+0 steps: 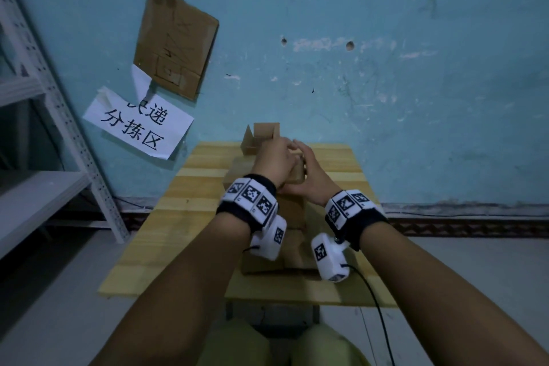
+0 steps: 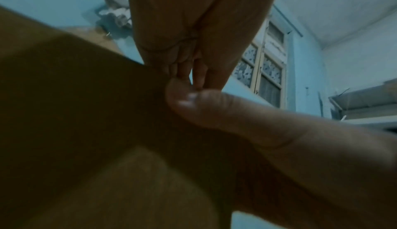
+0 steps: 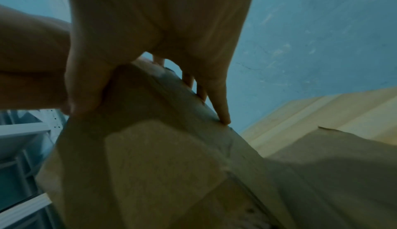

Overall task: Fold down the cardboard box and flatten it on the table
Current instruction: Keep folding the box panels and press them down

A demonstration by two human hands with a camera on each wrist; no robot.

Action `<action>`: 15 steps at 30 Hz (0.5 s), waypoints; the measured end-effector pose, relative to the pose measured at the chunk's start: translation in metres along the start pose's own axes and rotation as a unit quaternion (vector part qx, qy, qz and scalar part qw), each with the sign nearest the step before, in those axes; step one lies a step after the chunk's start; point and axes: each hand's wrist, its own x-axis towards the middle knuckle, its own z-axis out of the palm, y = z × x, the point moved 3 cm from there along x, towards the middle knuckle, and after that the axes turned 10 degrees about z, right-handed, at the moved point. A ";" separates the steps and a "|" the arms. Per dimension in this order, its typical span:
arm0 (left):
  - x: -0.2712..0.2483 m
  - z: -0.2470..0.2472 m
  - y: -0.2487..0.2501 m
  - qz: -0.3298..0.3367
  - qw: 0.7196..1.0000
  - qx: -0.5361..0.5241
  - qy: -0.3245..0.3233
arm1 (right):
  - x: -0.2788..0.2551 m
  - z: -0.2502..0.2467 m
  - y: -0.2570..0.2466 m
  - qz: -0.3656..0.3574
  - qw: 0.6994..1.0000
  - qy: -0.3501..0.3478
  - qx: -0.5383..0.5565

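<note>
A brown cardboard box (image 1: 237, 171) lies lengthwise on the wooden table (image 1: 190, 202), with its open flaps at the far end. Both hands sit side by side on its raised upper ridge. My left hand (image 1: 276, 157) has its fingers curled over the top of the box (image 2: 64, 105), and its palm (image 2: 189, 29) fills the top of the left wrist view. My right hand (image 1: 312, 175) grips the ridge of the box (image 3: 161, 164), thumb on the left face and fingers (image 3: 223, 119) over the right edge. The near part of the box is hidden behind my wrists.
A grey metal shelf (image 1: 44, 187) stands left of the table. On the blue wall behind hang a paper sign (image 1: 139, 125) and a cardboard sheet (image 1: 175, 44). A black cable (image 1: 371, 291) runs from my right wrist over the table's near edge. Bare tabletop (image 3: 322, 113) shows right of the box.
</note>
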 end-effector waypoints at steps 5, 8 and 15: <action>-0.010 0.028 -0.007 -0.021 0.997 0.058 -0.052 | -0.012 -0.002 0.015 0.015 0.998 0.007 -0.061; -0.011 0.031 -0.003 -0.003 0.992 0.112 -0.052 | -0.014 -0.006 0.019 -0.003 0.999 0.021 -0.041; -0.017 0.027 -0.010 -0.004 0.996 0.084 -0.030 | -0.007 0.000 0.033 0.035 0.998 0.034 -0.050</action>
